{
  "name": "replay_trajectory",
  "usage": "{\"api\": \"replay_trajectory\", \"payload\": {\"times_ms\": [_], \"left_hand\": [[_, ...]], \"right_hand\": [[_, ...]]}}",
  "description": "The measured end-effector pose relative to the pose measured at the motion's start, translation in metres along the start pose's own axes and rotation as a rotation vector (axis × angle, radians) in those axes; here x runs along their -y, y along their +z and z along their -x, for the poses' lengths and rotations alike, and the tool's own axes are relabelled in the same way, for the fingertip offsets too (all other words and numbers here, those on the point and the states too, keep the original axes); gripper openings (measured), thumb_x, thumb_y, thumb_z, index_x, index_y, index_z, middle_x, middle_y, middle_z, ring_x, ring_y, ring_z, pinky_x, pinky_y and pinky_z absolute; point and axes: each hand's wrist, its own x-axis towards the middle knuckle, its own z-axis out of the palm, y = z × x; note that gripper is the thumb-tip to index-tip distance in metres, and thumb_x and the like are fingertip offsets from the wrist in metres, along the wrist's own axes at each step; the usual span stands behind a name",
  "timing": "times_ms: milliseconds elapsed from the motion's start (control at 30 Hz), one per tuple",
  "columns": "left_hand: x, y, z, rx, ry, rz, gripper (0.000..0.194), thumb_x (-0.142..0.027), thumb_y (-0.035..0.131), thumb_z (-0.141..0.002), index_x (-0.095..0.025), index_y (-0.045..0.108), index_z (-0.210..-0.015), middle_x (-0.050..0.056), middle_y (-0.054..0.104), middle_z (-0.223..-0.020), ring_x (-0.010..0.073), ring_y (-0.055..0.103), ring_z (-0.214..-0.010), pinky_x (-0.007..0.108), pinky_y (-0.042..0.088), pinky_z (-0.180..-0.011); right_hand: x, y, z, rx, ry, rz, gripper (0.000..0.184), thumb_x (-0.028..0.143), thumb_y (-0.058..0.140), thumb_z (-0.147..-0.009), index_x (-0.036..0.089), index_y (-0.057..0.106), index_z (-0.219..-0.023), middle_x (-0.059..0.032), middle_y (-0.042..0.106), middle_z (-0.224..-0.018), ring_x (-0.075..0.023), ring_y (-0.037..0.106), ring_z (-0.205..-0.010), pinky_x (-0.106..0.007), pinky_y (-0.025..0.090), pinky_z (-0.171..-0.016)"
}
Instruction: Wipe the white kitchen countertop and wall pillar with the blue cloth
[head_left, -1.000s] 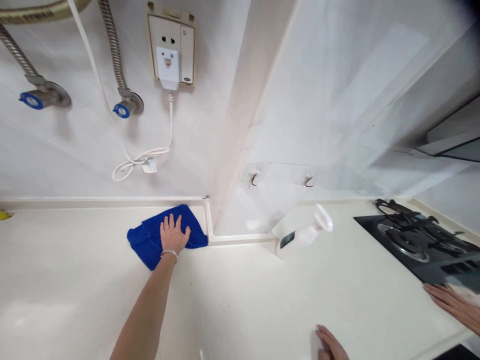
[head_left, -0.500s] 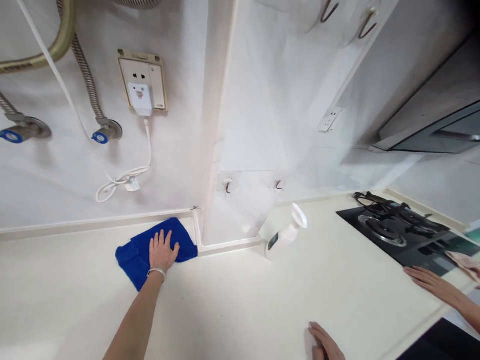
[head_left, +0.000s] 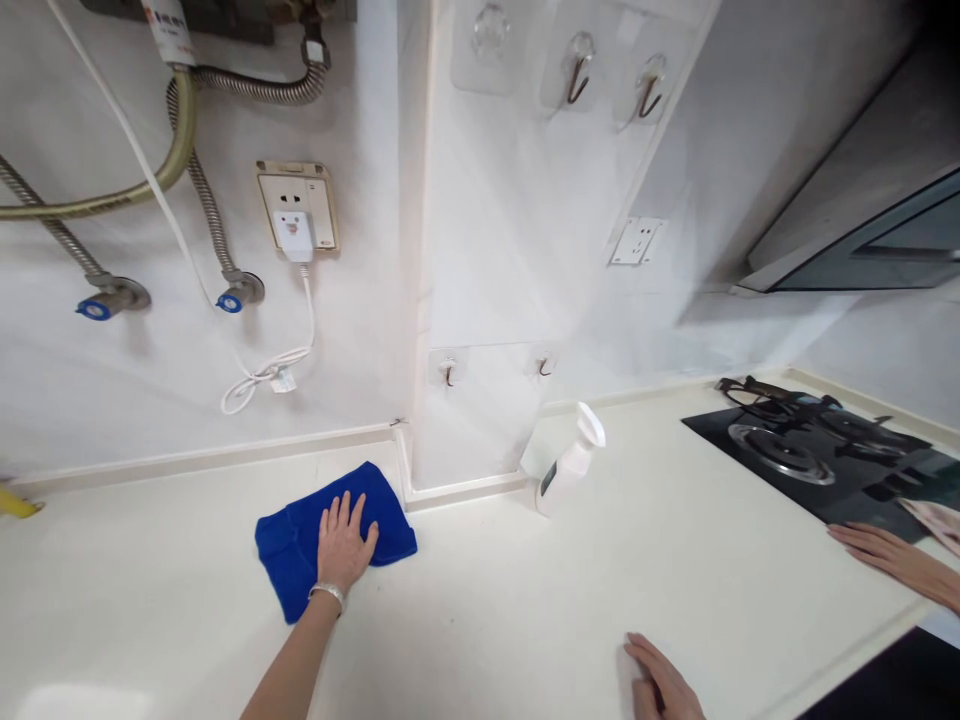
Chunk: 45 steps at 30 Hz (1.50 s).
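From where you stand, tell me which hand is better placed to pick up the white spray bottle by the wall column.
Probably the right hand: it rests flat and empty on the countertop, on the spray bottle side. The left hand is pressed on the blue cloth, further from the bottle.

Blue cloth [head_left: 334,535], plain; cream countertop [head_left: 487,600]; white spray bottle [head_left: 568,470]; black gas hob [head_left: 817,455]; blue valve handles [head_left: 229,303]; white wall [head_left: 360,330].

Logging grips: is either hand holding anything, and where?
Nothing is gripped. The left hand presses flat on the blue cloth, near its middle; the right hand rests flat on the countertop.
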Motion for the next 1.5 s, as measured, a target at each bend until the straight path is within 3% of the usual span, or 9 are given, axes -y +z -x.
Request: {"api": "replay_trajectory", "payload": {"times_ms": [133, 633, 867, 1033, 1233, 1500], "left_hand": [[-0.006, -0.001, 0.021, -0.038, 0.029, 0.008, 0.059, -0.045, 0.044, -0.094, -0.018, 0.048, -0.146, 0.017, 0.043, -0.155, 0.0354, 0.037, -0.146, 0.056, 0.031, -0.12], [-0.036, -0.005, 0.096, -0.139, 0.151, -0.047, 0.057, -0.042, 0.044, -0.095, -0.02, 0.046, -0.148, 0.016, 0.046, -0.154, 0.034, 0.041, -0.144, 0.056, 0.041, -0.115], [-0.057, -0.015, 0.14, -0.173, 0.24, -0.06, 0.064, -0.039, 0.049, -0.093, -0.024, 0.034, -0.154, 0.014, 0.041, -0.157, 0.032, 0.039, -0.145, 0.055, 0.044, -0.113], [-0.071, -0.024, 0.17, -0.112, 0.309, -0.036, 0.07, -0.037, 0.049, -0.093, -0.028, 0.024, -0.157, 0.008, 0.037, -0.16, 0.0306, 0.033, -0.149, 0.054, 0.047, -0.114], [-0.079, -0.032, 0.175, -0.124, 0.333, -0.079, 0.07, -0.036, 0.048, -0.093, -0.026, 0.023, -0.158, 0.009, 0.035, -0.161, 0.0308, 0.035, -0.148, 0.052, 0.05, -0.111], [-0.085, -0.028, 0.155, -0.066, 0.296, 0.013, 0.066, -0.035, 0.046, -0.095, -0.028, 0.025, -0.157, 0.01, 0.036, -0.16, 0.0301, 0.036, -0.147, 0.054, 0.047, -0.113]], "right_hand": [[0.0, 0.004, 0.004, -0.003, 0.048, -0.008, 0.035, 0.037, 0.044, -0.094, 0.021, 0.066, -0.116, -0.0095, 0.066, -0.13, -0.0271, 0.067, -0.112, -0.042, 0.062, -0.091], [0.004, 0.004, 0.001, -0.029, 0.034, -0.048, 0.035, 0.036, 0.044, -0.094, 0.02, 0.066, -0.116, -0.0105, 0.066, -0.129, -0.0268, 0.067, -0.113, -0.043, 0.061, -0.092], [0.004, 0.005, 0.003, 0.007, 0.089, -0.064, 0.037, 0.039, 0.043, -0.094, 0.019, 0.066, -0.116, -0.0113, 0.065, -0.13, -0.0281, 0.065, -0.114, -0.046, 0.059, -0.096], [0.006, 0.003, 0.002, 0.001, 0.075, -0.055, 0.036, 0.038, 0.043, -0.094, 0.021, 0.065, -0.116, -0.0103, 0.065, -0.129, -0.029, 0.065, -0.114, -0.049, 0.059, -0.096], [0.004, 0.001, 0.003, 0.017, 0.075, -0.065, 0.036, 0.039, 0.044, -0.093, 0.02, 0.065, -0.116, -0.0115, 0.065, -0.13, -0.0292, 0.066, -0.113, -0.047, 0.059, -0.095], [0.007, 0.002, 0.007, 0.038, 0.139, -0.082, 0.039, 0.042, 0.042, -0.094, 0.019, 0.063, -0.118, -0.0123, 0.063, -0.132, -0.0302, 0.063, -0.116, -0.053, 0.053, -0.103]]}}
